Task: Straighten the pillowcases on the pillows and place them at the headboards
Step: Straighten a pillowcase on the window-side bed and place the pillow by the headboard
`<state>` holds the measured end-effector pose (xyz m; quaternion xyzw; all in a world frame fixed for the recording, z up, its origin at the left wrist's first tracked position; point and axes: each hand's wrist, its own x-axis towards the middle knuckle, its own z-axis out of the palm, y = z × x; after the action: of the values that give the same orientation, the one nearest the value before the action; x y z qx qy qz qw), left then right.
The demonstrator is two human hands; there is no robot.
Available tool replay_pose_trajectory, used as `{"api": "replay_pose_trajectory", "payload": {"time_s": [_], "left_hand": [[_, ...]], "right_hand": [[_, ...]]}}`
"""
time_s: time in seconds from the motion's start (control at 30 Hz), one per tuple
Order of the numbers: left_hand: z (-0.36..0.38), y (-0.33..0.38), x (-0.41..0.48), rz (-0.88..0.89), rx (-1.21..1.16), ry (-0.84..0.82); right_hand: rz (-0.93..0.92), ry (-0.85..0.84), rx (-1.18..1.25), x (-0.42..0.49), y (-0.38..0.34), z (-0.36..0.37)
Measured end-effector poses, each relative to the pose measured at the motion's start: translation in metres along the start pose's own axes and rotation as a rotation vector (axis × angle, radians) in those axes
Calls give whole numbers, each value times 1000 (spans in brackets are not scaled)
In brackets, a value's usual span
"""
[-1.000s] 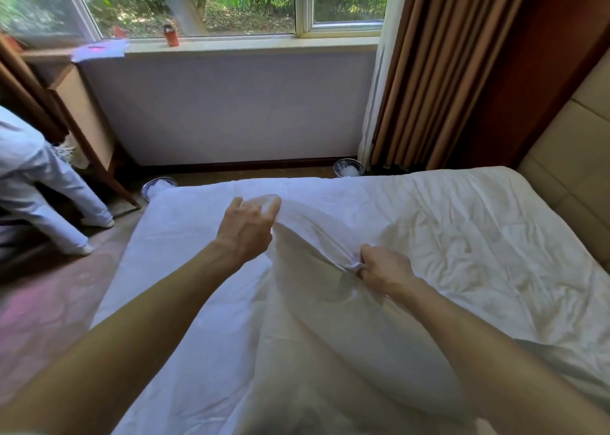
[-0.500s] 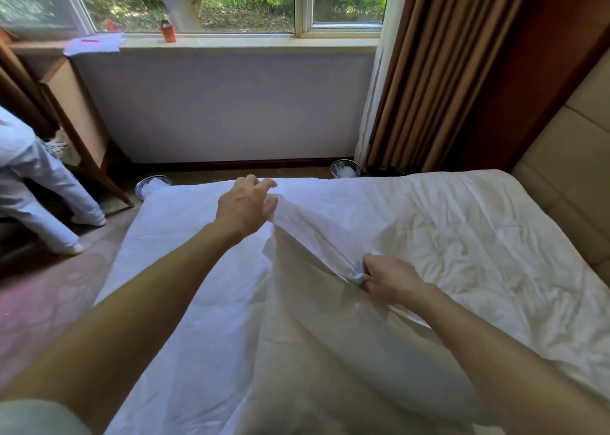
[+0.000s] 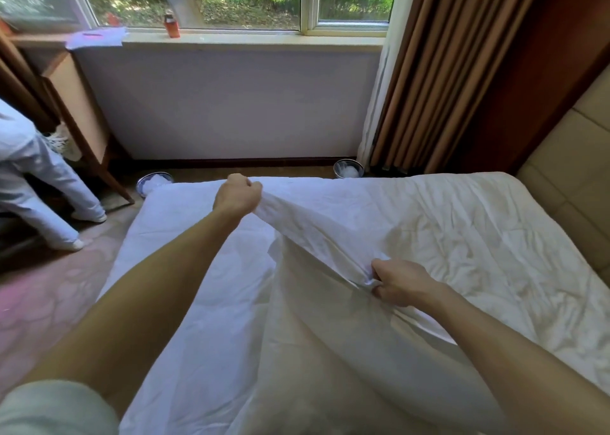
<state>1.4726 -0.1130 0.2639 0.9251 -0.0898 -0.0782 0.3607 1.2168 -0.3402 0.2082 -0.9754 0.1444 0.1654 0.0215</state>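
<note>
A white pillowcase (image 3: 323, 302) is lifted off the white bed (image 3: 478, 243), stretched between both hands. My left hand (image 3: 237, 197) grips its far corner in a fist, out near the bed's far edge. My right hand (image 3: 396, 281) pinches the near end of the same edge, closer to me and lower. The cloth hangs down from that taut edge toward me and hides whatever pillow is inside. The padded beige headboard (image 3: 567, 177) stands along the right side.
Brown curtains (image 3: 439, 71) hang at the far right, beside a window with a red bottle (image 3: 171, 27) on the sill. Two small bins (image 3: 348, 169) stand on the floor past the bed. Another person's legs (image 3: 43, 184) are at the left by a wooden desk (image 3: 76, 104).
My left hand has closed from a loose grasp into a fist on the pillowcase corner and pulled it farther away. The edge between the hands is tauter. My right hand kept its pinch.
</note>
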Motion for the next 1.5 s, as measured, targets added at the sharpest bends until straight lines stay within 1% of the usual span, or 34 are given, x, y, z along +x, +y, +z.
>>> {"api": "replay_pose_trajectory", "payload": {"time_s": [0.03, 0.07, 0.1, 0.13, 0.17, 0.2, 0.23, 0.27, 0.3, 0.37, 0.4, 0.47, 0.53, 0.63, 0.83, 0.93, 1.03, 1.1, 1.3, 1.37, 1.5], "left_hand": [[-2, -2, -2, -29, -28, -30], [-2, -2, -5, -44, 13, -60], [-1, -4, -9, -33, 122, -69], [2, -4, -13, 19, 260, -23], [6, -4, -17, 125, 367, 73], [10, -4, -21, 277, 411, 175], [14, -1, -25, 449, 412, 246], [18, 2, -29, 621, 406, 268], [23, 6, -32, 784, 413, 239], [36, 19, -43, 1046, 489, 57], [44, 26, -50, 1128, 553, -53], [60, 39, -65, 1217, 669, -237], [77, 45, -76, 1225, 760, -330], [88, 44, -82, 1238, 821, -321], [96, 34, -74, 1258, 786, -263], [104, 40, -79, 1265, 824, -252], [120, 53, -96, 1275, 811, -318], [138, 62, -110, 1303, 774, -383], [206, 84, -162, 1402, 762, -534], [222, 92, -175, 1405, 739, -558], [241, 105, -194, 1396, 684, -536]], "right_hand": [[1, 1, -5, 0, -1, -1], [2, 3, -8, 0, -1, -2], [2, 4, -9, 0, -1, -3], [1, 0, -7, 1, -1, -3], [-2, -8, -5, 1, -1, -3], [-4, -19, -2, 1, -2, -3], [-4, -31, 3, 1, -2, -3], [-3, -42, 10, 1, -3, -3], [-2, -49, 14, 1, -4, -4], [-5, -44, 23, -1, -4, -3], [-8, -33, 32, -2, -4, -3], [-5, -1, 62, -4, -3, 0], [3, 43, 102, -10, -1, 1], [20, 94, 175, -20, 5, 1], [168, -13, 183, -50, 39, 16], [268, -51, 225, -70, 60, 29], [338, -34, 243, -87, 73, 43], [365, 13, 223, -97, 76, 49], [493, 163, 207, -140, 82, 75], [539, 143, 177, -160, 91, 87], [596, 68, 158, -193, 118, 99]]}}
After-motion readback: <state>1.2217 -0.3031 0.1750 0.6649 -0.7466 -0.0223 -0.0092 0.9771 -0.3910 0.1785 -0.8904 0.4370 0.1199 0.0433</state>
